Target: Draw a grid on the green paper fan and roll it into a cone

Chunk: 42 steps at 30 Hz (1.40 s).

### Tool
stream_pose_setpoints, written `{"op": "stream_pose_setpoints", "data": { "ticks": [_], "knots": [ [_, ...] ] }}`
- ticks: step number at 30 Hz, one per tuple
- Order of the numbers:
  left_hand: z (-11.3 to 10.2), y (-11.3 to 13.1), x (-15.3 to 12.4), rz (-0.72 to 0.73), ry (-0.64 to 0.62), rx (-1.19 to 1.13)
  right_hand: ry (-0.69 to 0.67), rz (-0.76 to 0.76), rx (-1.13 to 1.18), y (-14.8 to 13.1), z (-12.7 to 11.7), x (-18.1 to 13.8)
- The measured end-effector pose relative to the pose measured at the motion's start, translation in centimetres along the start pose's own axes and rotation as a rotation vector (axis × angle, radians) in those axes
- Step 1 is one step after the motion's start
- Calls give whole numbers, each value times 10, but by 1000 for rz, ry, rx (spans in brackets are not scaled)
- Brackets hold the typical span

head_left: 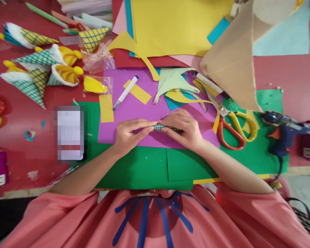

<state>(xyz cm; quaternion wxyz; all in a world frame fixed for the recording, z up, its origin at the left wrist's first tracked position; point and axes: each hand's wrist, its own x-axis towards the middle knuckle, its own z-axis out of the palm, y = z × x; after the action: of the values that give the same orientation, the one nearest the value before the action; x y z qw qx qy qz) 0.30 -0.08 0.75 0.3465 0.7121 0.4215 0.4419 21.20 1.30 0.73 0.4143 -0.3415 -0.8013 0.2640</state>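
Between my two hands lies a small green piece with a dark criss-cross pattern [158, 127], rolled or folded narrow and mostly covered by fingers. My left hand [130, 132] pinches its left end between thumb and fingertips. Over its right part, my right hand [183, 128] is closed, with the thumb beneath and the fingers on top. Both hands are above a purple sheet [107, 134] that rests on green sheets [142, 165]. Beyond them are a white marker [125, 92], yellow strips [106, 108] and pale green scraps [173, 81].
Scissors with red and yellow handles [231, 129] lie to the right, beside a blue glue gun [282, 137]. A large brown cone [229, 58] stands behind them. Several small patterned cones [36, 57] lie at the back left, above a phone [70, 132]. Yellow sheets [181, 27] are at the back.
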Motion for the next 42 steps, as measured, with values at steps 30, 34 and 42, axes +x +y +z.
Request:
{"op": "stream_pose_setpoints", "data": {
  "ticks": [30, 34, 42],
  "knots": [
    [-7, -5, 0, 144, -48, -192, -337, 822, 1038, -3, -8, 5],
    [-8, -6, -1, 102, -95, -228, -377, 849, 1122, -2, -9, 6],
    [-6, -4, 1, -70, -73, -185, -203, 611, 680, -6, -6, 5]
  ]
}}
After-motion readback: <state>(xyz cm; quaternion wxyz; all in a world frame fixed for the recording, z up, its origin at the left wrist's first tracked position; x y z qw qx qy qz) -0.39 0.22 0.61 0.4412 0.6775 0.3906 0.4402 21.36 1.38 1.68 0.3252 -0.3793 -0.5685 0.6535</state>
